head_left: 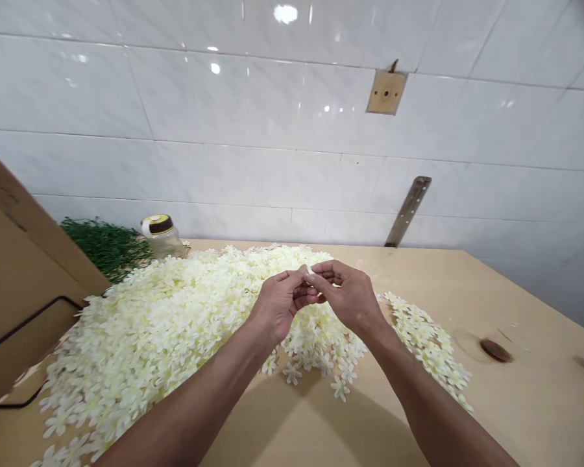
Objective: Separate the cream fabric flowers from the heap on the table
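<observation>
My left hand [279, 301] and my right hand [348, 295] meet above a big heap of cream-white artificial flower petals [175, 318] on a light wooden table [491, 305]. Both hands pinch the same small white petal piece [308, 270] between their fingertips. The fingers of each hand are curled and pressed together around it. The heap spreads from the table's left edge to beyond my right wrist.
A brown cardboard box [19, 279] with a black strap stands at the left. Behind the heap lie green plastic stems [104, 246] and a clear jar with a dark lid [161, 237]. A white tiled wall backs the table, with a metal bracket [409, 211].
</observation>
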A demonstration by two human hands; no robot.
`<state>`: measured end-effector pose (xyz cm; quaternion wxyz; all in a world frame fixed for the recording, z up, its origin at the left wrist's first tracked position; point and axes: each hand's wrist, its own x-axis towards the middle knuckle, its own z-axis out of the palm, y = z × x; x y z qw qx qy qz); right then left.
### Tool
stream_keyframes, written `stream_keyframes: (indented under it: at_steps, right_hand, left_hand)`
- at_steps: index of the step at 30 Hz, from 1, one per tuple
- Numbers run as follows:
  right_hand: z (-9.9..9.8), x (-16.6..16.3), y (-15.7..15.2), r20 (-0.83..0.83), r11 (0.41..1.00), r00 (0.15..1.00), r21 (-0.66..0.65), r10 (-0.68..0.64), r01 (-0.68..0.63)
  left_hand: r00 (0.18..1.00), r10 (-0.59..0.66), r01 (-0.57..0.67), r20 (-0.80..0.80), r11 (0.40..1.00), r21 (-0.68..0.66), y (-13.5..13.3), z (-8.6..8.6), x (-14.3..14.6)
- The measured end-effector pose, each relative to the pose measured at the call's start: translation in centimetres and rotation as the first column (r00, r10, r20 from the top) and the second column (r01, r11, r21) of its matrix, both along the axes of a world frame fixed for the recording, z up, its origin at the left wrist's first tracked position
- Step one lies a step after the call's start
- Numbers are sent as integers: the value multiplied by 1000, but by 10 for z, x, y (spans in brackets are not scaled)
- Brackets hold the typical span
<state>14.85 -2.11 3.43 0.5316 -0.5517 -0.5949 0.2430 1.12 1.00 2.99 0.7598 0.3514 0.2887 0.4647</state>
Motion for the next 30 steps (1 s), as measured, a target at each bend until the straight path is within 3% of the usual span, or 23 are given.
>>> stream_keyframes:
  at_steps: [5, 10, 21, 24, 30]
  right_hand:
    - [0, 2, -1, 152, 997, 986, 55, -67, 59]
    - [1, 0, -4, 299, 987, 948, 146, -111, 70]
    - [0, 0, -4, 454, 959, 848, 198, -273, 202]
    - [0, 0, -3, 454, 952, 841, 215, -296, 219]
    - [4, 2, -2, 286, 977, 934, 89, -212, 194]
  left_hand:
    - [999, 38, -39, -35, 999, -34, 1, -2, 0]
    - [999, 13, -12, 42, 999, -31, -1, -1, 1]
    - [997, 55, -52, 48, 996, -66, -10, 5, 5]
    - [997, 53, -49, 55, 997, -66, -9, 4, 6]
    - [998, 31, -29, 58, 999, -32, -9, 8, 3]
